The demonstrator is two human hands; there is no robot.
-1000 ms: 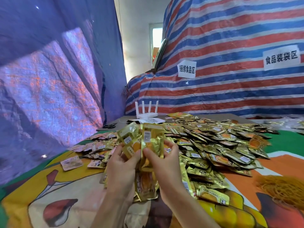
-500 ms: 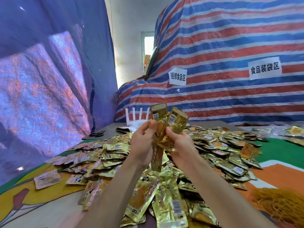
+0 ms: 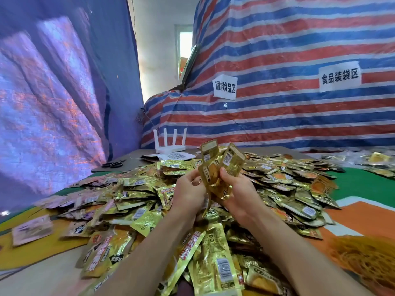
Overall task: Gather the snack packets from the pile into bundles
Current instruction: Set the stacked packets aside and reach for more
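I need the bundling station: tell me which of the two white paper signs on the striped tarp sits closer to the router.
The smaller sign, low on the striped tarp and up-right of the white router. The wider sign hangs higher and far off to the right.

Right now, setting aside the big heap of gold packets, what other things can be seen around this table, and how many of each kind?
White paper signs with writing on the striped tarp: 2
White router with antennas: 1
Black scissors: 1
Mound of yellow rubber bands: 1
Hands holding a small bunch of packets: 2, left hand and right hand
Total: 7
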